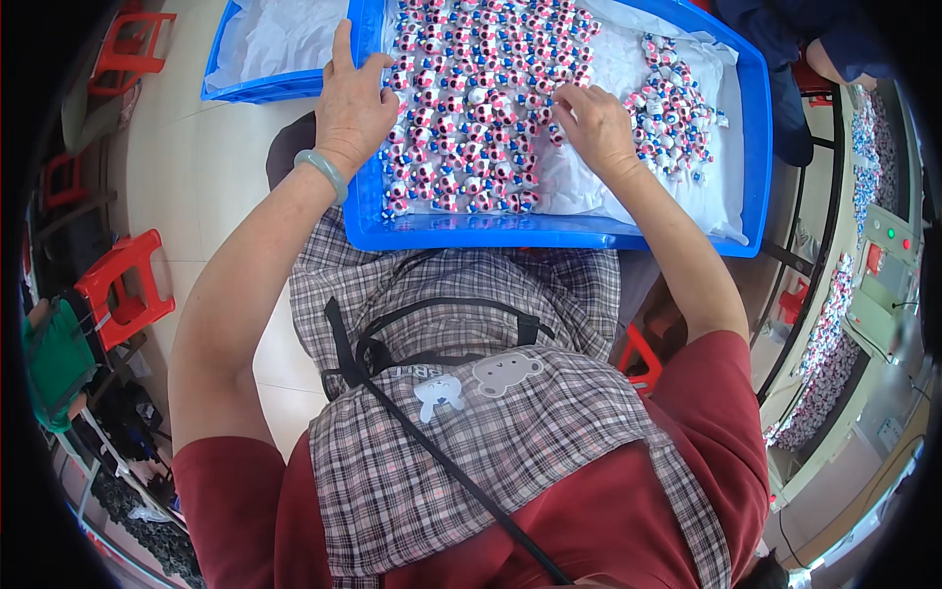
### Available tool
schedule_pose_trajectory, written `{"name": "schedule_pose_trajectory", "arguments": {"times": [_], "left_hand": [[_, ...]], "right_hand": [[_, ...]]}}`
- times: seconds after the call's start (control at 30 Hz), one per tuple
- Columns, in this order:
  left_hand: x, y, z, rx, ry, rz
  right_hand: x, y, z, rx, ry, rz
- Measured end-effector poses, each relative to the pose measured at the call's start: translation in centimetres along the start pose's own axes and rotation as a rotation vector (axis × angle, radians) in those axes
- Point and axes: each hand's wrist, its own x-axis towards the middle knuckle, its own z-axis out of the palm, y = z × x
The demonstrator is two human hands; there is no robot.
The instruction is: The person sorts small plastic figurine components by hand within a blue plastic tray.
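Note:
A blue plastic tray (461, 239) lies across my lap, lined with white sheet (579, 191). Small white, pink and blue figurines (461, 108) stand in close rows over its left and middle part. More figurines lie in a loose heap (675, 118) on the right side. My left hand (353, 103) rests at the tray's left rim with its fingers spread, holding nothing. At the right edge of the rows, my right hand (599, 123) has its fingers curled and pinched at a small figurine, which the fingers mostly hide.
Another blue tray (280, 86) with white lining sits beyond the left rim. Red stools (123, 285) stand on the floor at left. A person's arm (834, 64) shows at the upper right. Along the right runs a machine (888, 285) beside masses of figurines (834, 363).

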Motion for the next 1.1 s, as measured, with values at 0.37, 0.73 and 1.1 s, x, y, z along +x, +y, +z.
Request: {"name": "schedule_pose_trajectory", "arguments": {"times": [0.37, 0.73, 1.1], "left_hand": [[0.1, -0.1, 0.2, 0.004, 0.021, 0.026], [0.0, -0.2, 0.2, -0.012, 0.005, 0.009], [0.4, 1.6, -2.4, -0.093, -0.022, 0.002]], "right_hand": [[-1.6, 0.7, 0.8, 0.032, -0.037, -0.131], [2.2, -2.2, 2.0, 0.074, -0.027, -0.378], [2.8, -2.8, 3.0, -0.071, -0.131, -0.378]]}}
